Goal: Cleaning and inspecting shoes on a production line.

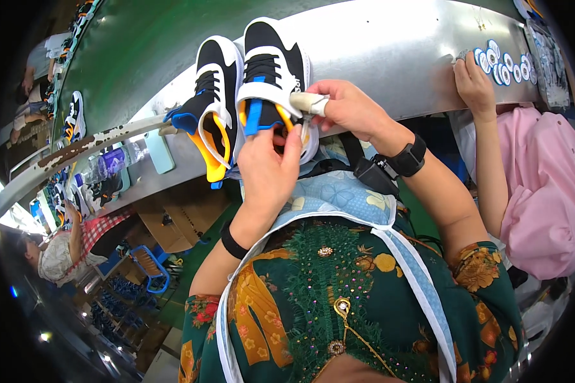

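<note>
A pair of black and white sneakers with yellow lining and blue tabs stands side by side at the table's near edge, toes pointing away. My left hand [271, 167] is at the heel opening of the right sneaker [276, 60], its fingers curled on the collar and partly hidden inside. From the right, my right hand [351, 110] pinches at the same sneaker's side by the white strap. A pale cover wraps one of its fingers. What lies between its fingertips is hard to see. The left sneaker [218, 83] stands beside, untouched.
A worn metal rail [83, 150] crosses at left, with a pale green phone-like slab [160, 152] nearby. Beyond the metal table [377, 51] runs a green belt [140, 38]. At right, a co-worker's hand [474, 83] is beside several round badges [501, 67]. Another person works at far left.
</note>
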`<state>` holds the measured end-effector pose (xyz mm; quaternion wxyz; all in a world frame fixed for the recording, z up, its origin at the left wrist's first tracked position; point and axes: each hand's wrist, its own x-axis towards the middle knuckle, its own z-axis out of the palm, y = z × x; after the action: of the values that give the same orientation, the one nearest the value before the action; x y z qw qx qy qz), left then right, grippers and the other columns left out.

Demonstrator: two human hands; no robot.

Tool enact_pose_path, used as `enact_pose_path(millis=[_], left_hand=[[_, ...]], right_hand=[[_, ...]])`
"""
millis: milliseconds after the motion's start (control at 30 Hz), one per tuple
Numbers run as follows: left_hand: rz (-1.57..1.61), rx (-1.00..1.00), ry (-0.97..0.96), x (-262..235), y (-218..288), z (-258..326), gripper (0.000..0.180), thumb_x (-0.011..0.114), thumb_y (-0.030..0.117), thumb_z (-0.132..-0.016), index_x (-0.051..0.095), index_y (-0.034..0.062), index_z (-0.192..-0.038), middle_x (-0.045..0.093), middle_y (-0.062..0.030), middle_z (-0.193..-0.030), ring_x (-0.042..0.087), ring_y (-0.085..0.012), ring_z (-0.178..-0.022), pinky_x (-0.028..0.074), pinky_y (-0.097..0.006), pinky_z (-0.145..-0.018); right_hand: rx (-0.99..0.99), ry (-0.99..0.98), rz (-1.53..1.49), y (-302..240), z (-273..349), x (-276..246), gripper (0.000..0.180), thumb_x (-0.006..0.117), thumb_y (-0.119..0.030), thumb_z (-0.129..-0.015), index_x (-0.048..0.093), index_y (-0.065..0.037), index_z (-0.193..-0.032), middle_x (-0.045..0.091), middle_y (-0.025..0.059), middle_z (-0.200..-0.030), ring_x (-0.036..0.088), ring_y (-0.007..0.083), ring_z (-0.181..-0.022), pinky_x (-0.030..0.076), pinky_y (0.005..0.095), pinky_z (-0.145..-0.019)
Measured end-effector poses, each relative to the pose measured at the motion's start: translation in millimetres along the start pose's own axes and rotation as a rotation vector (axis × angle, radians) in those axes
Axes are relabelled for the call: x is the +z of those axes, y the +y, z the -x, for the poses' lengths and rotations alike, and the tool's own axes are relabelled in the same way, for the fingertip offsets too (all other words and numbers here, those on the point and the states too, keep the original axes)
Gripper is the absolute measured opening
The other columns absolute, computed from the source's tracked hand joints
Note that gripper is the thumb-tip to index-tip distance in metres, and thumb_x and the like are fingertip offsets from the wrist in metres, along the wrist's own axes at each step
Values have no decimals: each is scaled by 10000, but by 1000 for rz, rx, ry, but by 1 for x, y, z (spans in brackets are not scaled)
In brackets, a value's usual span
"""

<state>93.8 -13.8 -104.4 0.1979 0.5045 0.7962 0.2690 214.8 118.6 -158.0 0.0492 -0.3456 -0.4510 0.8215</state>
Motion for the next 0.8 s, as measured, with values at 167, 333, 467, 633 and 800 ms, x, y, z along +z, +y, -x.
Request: enact_pose_path(millis=[167, 333, 467, 633, 800], left_hand=[[59, -63, 10, 7, 0, -5, 170, 640, 153, -876, 600, -9, -844, 611, -144, -608, 581, -324, -521, 429, -407, -503], [55, -120, -80, 2, 7, -5, 196, 615, 159, -902, 605, -29, -846, 625, -166, -639, 616, -308, -549, 450, -378, -509], [104, -155, -65, 8, 4, -6, 244, 591, 181, -921, 629, -58, -891, 623, -132, -644, 565, -183, -540, 441, -320, -523], [289, -123, -37, 15, -4, -4, 152, 615, 91, -887, 630, -42, -957, 642, -110, -667, 571, -152, -536, 455, -303, -528], [487, -332, -4, 8, 7, -12, 220, 663, 146, -900, 629, -28, -1031, 625, -8, -786, 528, -40, -702, 444, -216, -635]], right_hand=[[-40, -38, -88, 3, 4, 5, 162, 605, -125, -892, 618, -32, -1023, 631, 20, -895, 589, 56, -733, 494, 193, -622], [-7, -44, -281, 6, 6, 9, 144, 607, -118, -904, 614, -37, -1023, 604, 5, -857, 553, 51, -700, 465, 189, -620], [4, -107, -584, 0, 7, 7, 148, 597, -119, -918, 604, -33, -1039, 572, 1, -827, 518, 62, -669, 442, 192, -614], [-328, -121, -422, -52, 11, -5, 254, 583, -86, -909, 583, -14, -1153, 607, 41, -901, 563, 94, -723, 458, 198, -628], [-250, -72, -394, -36, 8, -16, 206, 664, -180, -883, 629, -23, -1011, 591, -12, -804, 525, 40, -666, 431, 173, -589]])
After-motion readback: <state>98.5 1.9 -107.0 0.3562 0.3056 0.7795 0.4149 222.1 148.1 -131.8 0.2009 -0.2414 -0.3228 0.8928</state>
